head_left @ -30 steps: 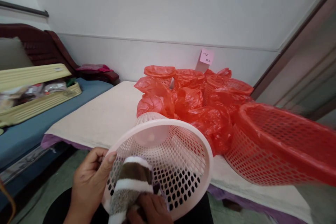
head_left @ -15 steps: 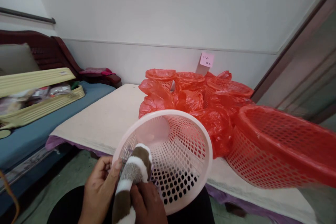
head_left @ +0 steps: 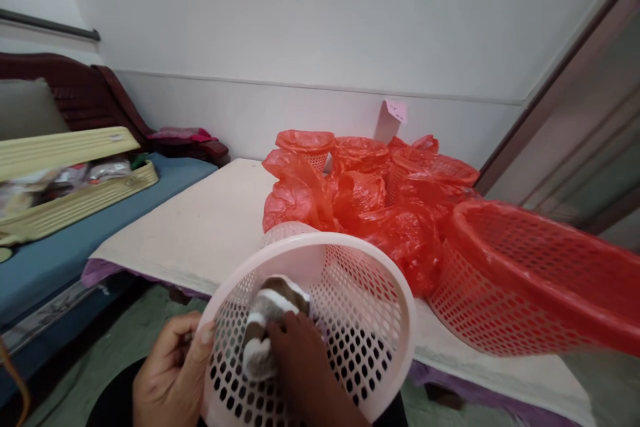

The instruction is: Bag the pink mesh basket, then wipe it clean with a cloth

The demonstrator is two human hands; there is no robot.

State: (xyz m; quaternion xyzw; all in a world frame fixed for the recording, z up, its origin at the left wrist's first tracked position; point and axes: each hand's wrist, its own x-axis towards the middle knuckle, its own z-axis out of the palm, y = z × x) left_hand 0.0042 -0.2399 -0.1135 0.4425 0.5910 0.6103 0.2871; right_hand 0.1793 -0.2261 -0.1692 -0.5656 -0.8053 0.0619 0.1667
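A pale pink plastic basket [head_left: 373, 260] with a holed wall is tilted towards me over my lap. My left hand [head_left: 173, 370] pinches its left rim between thumb and fingers. Inside the basket, my right hand [head_left: 300, 353] grips a fluffy sock [head_left: 273, 310] striped brown, white and grey. The sock lies bent against the basket's inner left side. Part of it is hidden behind my right fingers, whose tips I cannot see.
Several red plastic bags [head_left: 400, 240] and bagged baskets stand on the cream-covered table [head_left: 190, 213]. A large red basket [head_left: 515, 293] is at the right. On the left, a blue bed [head_left: 185, 177] holds an open yellow case [head_left: 95, 197]. A pink note [head_left: 396, 110] sticks to the wall.
My right hand has carried the sock from the basket's left rim down into the basket. The basket has tipped and shifted slightly lower. My left hand has moved a little left and down with the rim.
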